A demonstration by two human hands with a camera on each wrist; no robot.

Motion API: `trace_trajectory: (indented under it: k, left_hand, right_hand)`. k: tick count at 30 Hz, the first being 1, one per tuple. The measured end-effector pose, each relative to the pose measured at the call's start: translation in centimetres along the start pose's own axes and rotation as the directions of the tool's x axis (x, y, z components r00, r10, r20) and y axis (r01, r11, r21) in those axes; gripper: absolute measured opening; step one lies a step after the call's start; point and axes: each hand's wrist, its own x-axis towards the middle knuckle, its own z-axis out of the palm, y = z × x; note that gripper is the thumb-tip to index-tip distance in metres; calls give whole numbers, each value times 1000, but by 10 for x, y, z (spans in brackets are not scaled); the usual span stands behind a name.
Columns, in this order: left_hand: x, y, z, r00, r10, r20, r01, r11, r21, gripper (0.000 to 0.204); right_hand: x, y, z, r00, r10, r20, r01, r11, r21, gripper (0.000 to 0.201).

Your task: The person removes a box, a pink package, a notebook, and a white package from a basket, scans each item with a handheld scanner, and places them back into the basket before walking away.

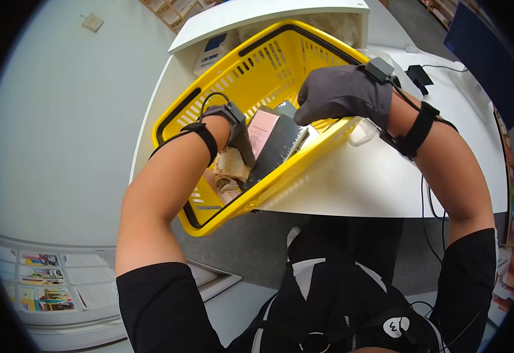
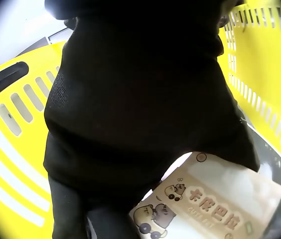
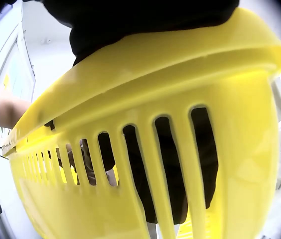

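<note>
Inside the yellow basket [image 1: 257,194], my gloved left hand [image 1: 229,126] reaches down at the left end. Its thumb and fingers are round a tan packet [image 2: 200,204] printed with cartoon animals and Chinese characters. Beside it lie a dark spiral notebook [image 1: 277,147] and a pink-covered book [image 1: 263,129]. My gloved right hand [image 1: 345,94] reaches over the basket's near rim, toward the right end. Through the side slots in the right wrist view, its dark fingers [image 3: 170,169] point down inside. I cannot tell whether they hold anything.
The basket stands on a white desk [image 1: 351,176] near its front edge. A raised white shelf [image 1: 269,20] runs behind it, with a white and blue box [image 1: 213,53] below. A dark monitor [image 1: 489,59] stands at the right, with cables nearby.
</note>
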Motion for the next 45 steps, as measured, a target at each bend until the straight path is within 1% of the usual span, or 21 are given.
trace_trajectory:
  k: [2,3,4,7,8,11,12,13,15,16,19,20,23,28,31,36,39,40,42,43,45]
  left_hand:
    - [-31,12,-10,1000,24,-16,-22,990,140,64]
    - [-30,43,-7,998,67,-20,-62,980,190,64]
    - [-34,46,-11,998,64,-26,-58,980,193,64]
    - [-42,52,-19,953,172,-250,-90,947,310,66]
    - [-43,54,-25,951,174,-256,-90,947,309,66]
    - [-49,48,-46,835,421,-356,-433,900,50,71]
    - [-52,45,-48,832,419,-365,-430,901,56,71]
    - [-55,41,-51,751,498,-434,-521,851,74,72]
    - [-59,38,-55,549,630,-550,-686,715,136,74]
    - [-60,38,-57,546,633,-549,-683,716,145,74]
    - [-58,34,-61,436,632,-641,-765,636,106,82]
    - [-66,37,-64,434,632,-642,-757,642,121,82]
    - [-95,32,-75,403,610,-682,-830,557,7,86]
    - [-117,46,-84,297,624,-723,-908,420,-11,88]
    - [-132,66,-80,118,661,-741,-977,212,34,87]
    - [-159,126,-75,32,703,-711,-985,143,96,103]
    - [-171,169,-65,-80,704,-706,-869,298,396,101]
    - [-192,184,-56,-89,715,-694,-868,285,405,101]
    - [-226,209,-35,204,726,-657,-755,544,366,115]
    - [-229,223,-26,203,734,-648,-759,536,369,115]
    - [-231,248,-6,303,677,-671,-708,631,317,119]
  right_hand:
    - [2,-10,-2,1000,15,21,-15,999,30,50]
    - [-13,7,3,998,36,56,-38,999,22,51]
    - [-12,9,3,998,36,49,-37,999,22,51]
    - [-7,12,6,999,-15,45,15,1000,3,54]
    - [-9,13,6,999,-14,41,14,1000,-3,54]
    - [-15,6,5,996,62,-58,-55,991,125,63]
    - [-15,7,5,996,61,-68,-53,991,119,63]
    - [-10,11,8,996,25,-84,-10,984,181,66]
    - [-6,15,9,993,-38,-115,71,952,297,73]
    - [-6,15,5,992,-35,-125,71,952,297,73]
    - [-5,15,-5,998,-9,-64,34,911,411,84]
    - [-4,20,-2,997,-12,-81,44,911,410,84]
    - [1,22,-4,976,-78,-203,200,688,698,91]
    - [-41,20,-39,982,-4,-191,130,744,655,96]
    - [-65,33,-43,970,-37,-242,192,726,660,100]
    - [-150,35,-55,965,54,-258,111,804,585,108]
    - [-196,53,-48,951,91,-295,79,853,517,114]
    - [-211,57,-45,947,107,-304,71,851,520,114]
    - [-235,65,-35,954,187,-236,-55,879,474,114]
    - [-246,68,-31,954,226,-200,-117,888,445,115]
    - [-264,80,-15,957,222,-185,-111,872,476,114]
